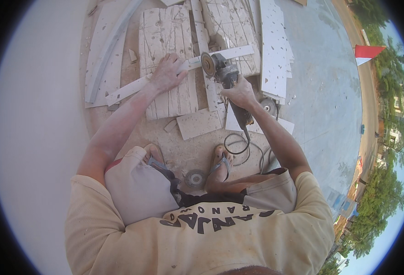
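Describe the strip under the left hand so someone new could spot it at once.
Start at the two scored blocks near the top. The white strip lies slantwise across both, with the left hand on it and the grinder partly in front of it. A neighbouring strip runs up and down between the blocks; this one crosses it.

Bright, diffuse daylight fills the scene, with open sky [394,238] visible at right. Shadows between the scored white blocks [167,59] are soft. The pale surface [41,114] at left looks washed out. The angle grinder [227,73] is legible, fine detail slightly soft. Fisheye distortion bows the trees' [380,197] horizon; blue fringing meets black corners.
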`<state>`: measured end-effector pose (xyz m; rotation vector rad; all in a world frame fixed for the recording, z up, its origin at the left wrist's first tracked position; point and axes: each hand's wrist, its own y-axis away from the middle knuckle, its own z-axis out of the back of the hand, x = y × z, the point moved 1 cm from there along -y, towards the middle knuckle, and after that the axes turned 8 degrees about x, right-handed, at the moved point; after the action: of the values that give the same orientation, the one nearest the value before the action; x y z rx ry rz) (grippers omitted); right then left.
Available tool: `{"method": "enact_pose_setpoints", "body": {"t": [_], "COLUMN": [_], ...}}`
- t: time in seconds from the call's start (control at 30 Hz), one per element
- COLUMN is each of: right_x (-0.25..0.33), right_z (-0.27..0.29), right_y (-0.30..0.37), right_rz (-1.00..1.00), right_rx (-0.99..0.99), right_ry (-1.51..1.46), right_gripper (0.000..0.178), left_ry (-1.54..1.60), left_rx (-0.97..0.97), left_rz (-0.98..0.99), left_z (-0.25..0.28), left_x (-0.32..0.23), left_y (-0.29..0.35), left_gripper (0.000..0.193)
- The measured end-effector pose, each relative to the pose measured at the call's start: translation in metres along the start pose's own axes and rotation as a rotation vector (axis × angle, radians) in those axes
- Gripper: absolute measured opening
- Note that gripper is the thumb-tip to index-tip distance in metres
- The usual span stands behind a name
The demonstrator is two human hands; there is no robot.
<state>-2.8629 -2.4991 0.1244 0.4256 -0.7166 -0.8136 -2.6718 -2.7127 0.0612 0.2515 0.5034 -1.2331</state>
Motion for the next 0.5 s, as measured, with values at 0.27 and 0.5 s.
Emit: {"method": "enact_pose_setpoints", "body": {"t": [0.27,0.5], "right_x": [0.0013,0.001], "right_z": [-0.0002,-0.0011], "right_y": [-0.0002,-0.0002], "right_rz": [-0.015,-0.012], "right_rx": [0.01,0.006], "right_ry": [-0.007,-0.004], "right_gripper": [0.08,0.081], "left_ry": [0.0,0.003], "left_rx": [0.0,-0.005], "left_rz": [0.007,0.009], "left_z": [-0.0001,-0.0017], "left_x": [0.0004,0.0011], "left_y": [-0.0001,0.0009], "left_gripper": [0.041,0.041]}}
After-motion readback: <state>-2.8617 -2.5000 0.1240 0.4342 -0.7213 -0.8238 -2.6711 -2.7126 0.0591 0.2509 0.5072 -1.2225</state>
